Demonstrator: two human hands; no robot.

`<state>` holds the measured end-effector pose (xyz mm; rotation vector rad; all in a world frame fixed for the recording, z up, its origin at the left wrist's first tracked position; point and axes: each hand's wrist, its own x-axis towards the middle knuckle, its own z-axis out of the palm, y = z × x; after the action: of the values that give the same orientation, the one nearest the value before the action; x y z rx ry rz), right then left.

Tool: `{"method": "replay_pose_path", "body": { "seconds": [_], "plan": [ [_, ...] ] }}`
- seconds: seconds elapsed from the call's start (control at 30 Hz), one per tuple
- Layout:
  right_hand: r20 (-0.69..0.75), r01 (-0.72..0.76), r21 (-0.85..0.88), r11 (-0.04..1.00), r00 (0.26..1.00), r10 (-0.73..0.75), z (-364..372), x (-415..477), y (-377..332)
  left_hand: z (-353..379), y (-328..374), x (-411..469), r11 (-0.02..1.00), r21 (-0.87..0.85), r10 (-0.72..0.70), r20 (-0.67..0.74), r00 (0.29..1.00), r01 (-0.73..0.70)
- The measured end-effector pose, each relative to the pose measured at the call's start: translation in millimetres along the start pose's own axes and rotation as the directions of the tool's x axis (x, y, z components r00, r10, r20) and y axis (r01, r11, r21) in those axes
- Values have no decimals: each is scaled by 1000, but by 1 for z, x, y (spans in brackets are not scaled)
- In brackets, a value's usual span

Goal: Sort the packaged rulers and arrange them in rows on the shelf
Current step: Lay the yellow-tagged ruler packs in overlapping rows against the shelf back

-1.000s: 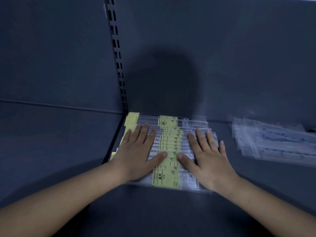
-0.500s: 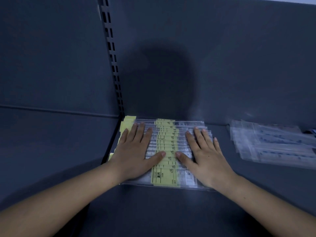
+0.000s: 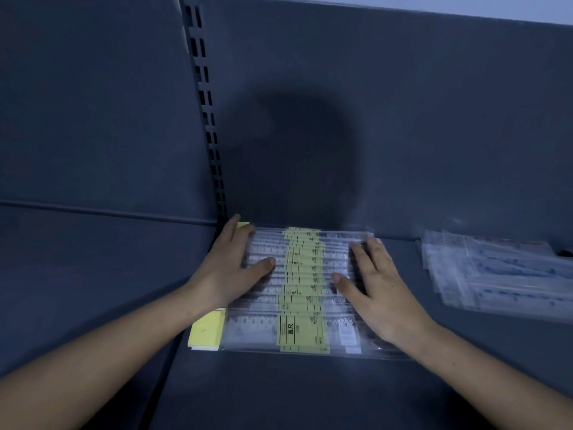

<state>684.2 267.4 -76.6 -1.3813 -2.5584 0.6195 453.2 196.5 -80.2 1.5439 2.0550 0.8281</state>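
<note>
A dark grey metal shelf (image 3: 279, 395) carries an overlapping row of clear plastic ruler packets with yellow paper labels (image 3: 305, 332). The row runs from the back panel (image 3: 403, 119) towards the front edge, along the shelf's left side beside a slotted upright (image 3: 207, 119). The left hand (image 3: 226, 268) rests on the row's left ends and the right hand (image 3: 379, 290) lies flat on its right ends. Both have straight, relaxed fingers that grasp nothing. A loose pile of clear packets (image 3: 496, 274) lies near the shelf's right edge.
</note>
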Motion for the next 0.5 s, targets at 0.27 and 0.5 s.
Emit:
{"method": "replay_pose_path", "body": {
  "seconds": [0.27, 0.5],
  "plan": [
    [-9, 55, -178, 982, 998, -57, -10, 20, 9, 0, -3, 2, 896, 443, 19, 10, 1000, -22],
    [-107, 59, -333, 941, 989, -99, -3, 20, 11, 1, -3, 1, 902, 432, -14, -13, 1000, 18]
  ]
}}
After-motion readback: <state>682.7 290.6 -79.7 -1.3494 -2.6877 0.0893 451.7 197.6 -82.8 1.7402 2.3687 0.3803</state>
